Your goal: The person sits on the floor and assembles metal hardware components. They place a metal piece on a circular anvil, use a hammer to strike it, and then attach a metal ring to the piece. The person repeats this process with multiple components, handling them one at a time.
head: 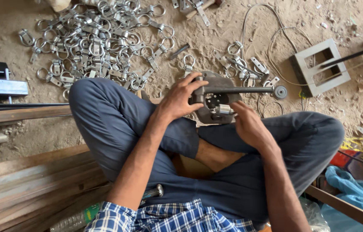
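Hands at a small metal press tool (214,103), seen from above, set on sandy ground (215,38) just ahead of crossed legs in blue trousers (117,124). Left hand (180,99) draped over the tool's left edge, fingers (194,81) spread and curled around the body. Right hand (246,124) at the lower right, fingertips (234,106) pinching a shiny cylindrical metal piece (224,110) seated in the tool's opening. Dark handle bar (241,90) projecting rightward, ending in a round knob (280,92). Heap of ring-and-strap metal fittings (95,43) beyond the left knee; wooden planks (31,180) at lower left.
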